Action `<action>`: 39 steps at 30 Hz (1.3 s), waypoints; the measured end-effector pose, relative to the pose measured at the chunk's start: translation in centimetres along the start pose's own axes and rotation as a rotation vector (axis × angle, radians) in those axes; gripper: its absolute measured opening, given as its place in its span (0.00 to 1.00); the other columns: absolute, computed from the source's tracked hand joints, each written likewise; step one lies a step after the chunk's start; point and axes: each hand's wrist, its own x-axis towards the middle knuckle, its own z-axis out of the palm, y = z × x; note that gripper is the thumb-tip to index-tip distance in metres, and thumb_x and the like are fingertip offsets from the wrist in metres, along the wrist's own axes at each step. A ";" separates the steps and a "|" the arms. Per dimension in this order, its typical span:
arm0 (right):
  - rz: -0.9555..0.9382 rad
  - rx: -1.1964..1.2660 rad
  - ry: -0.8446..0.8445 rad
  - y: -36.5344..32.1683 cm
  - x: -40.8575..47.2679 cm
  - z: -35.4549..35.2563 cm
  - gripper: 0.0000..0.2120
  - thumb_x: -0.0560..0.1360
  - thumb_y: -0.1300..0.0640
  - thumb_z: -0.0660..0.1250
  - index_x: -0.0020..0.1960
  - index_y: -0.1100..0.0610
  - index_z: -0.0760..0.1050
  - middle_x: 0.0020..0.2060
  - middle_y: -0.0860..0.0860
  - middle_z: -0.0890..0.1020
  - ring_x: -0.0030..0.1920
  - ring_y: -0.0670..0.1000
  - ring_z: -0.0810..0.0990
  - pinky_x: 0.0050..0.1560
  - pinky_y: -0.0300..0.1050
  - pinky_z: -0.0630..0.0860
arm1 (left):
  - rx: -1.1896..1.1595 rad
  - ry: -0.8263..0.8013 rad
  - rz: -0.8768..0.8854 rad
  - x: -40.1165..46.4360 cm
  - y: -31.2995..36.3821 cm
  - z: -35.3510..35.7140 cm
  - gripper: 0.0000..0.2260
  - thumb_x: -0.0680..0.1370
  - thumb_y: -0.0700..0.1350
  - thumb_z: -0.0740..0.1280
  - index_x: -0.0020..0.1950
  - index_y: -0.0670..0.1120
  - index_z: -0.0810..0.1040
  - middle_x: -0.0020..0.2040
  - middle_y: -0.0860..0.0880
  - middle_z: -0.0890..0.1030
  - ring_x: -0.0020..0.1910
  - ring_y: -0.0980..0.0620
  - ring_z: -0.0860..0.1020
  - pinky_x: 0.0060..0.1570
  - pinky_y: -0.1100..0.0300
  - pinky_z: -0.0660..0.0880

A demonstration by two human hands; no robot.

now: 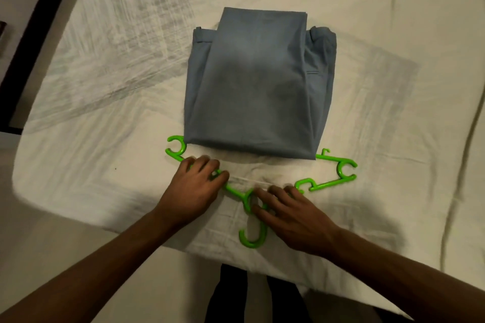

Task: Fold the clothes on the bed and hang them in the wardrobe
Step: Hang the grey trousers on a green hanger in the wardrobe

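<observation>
Lying across a white bed sheet printed with grey brushed patches, a green plastic hanger, its hook turned toward the near edge of the mattress. Going left to right: dark floor and a black frame edge at the far left of the view. Next, the hanger's left end, a small open hook, just beside the near left corner of the folded trousers. Then the left hand, knuckles up, fingers bent over the hanger's left arm, fingertips touching the plastic; grip or mere press, cannot tell through the motion blur. Centre, the blue-grey trousers, folded into a squarish stack, waistband and a belt loop showing at the far side, near edge draped over the hanger's bar. Below, the main hook curling toward the bed's edge. To its right, the right hand, fingers spread and laid flat over the neck of the hanger and the sheet, blurred at the tips. Farther right, the hanger's right end with its notches and small hook, clear of the cloth. Dark trouser legs of the person visible beneath the mattress edge.
</observation>
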 end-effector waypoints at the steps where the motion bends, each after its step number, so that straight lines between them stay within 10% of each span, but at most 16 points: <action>1: -0.005 -0.006 0.010 0.0 0.2 0.0 0.22 0.77 0.57 0.60 0.70 0.57 0.67 0.69 0.62 0.70 0.57 0.63 0.75 0.52 0.58 0.74 | 0.002 -0.018 -0.011 0.2 0.0 -0.1 0.12 0.71 0.45 0.65 0.54 0.46 0.78 0.52 0.42 0.78 0.52 0.39 0.77 0.48 0.47 0.72; 13: 0.061 0.080 0.197 -0.5 -0.1 -5.0 0.14 0.82 0.60 0.56 0.66 0.57 0.71 0.46 0.53 0.78 0.37 0.54 0.74 0.36 0.50 0.71 | -0.058 -0.045 -0.041 -0.4 0.2 -4.9 0.10 0.71 0.50 0.61 0.47 0.46 0.74 0.44 0.45 0.74 0.41 0.42 0.71 0.39 0.52 0.64; 23: 0.270 0.304 0.090 -0.4 -0.5 -11.6 0.17 0.73 0.60 0.59 0.60 0.56 0.74 0.47 0.51 0.81 0.45 0.56 0.80 0.40 0.50 0.77 | -0.083 -0.136 -0.117 -1.3 0.6 -9.9 0.07 0.71 0.46 0.63 0.47 0.46 0.73 0.45 0.46 0.75 0.44 0.41 0.74 0.39 0.50 0.68; 35: 1.164 0.497 0.085 9.8 7.4 -6.9 0.29 0.79 0.45 0.65 0.72 0.61 0.62 0.67 0.63 0.72 0.64 0.66 0.74 0.60 0.59 0.74 | -0.013 -0.184 -0.155 -0.7 2.4 -2.0 0.14 0.71 0.42 0.62 0.54 0.45 0.78 0.55 0.43 0.78 0.54 0.39 0.77 0.51 0.48 0.71; 39: 1.300 0.697 0.231 11.5 8.9 -6.8 0.14 0.82 0.52 0.60 0.64 0.58 0.72 0.59 0.58 0.79 0.59 0.61 0.78 0.59 0.53 0.74 | 0.009 -0.188 -0.050 -0.6 4.1 -1.5 0.15 0.69 0.41 0.62 0.54 0.45 0.78 0.58 0.42 0.78 0.59 0.40 0.75 0.57 0.46 0.68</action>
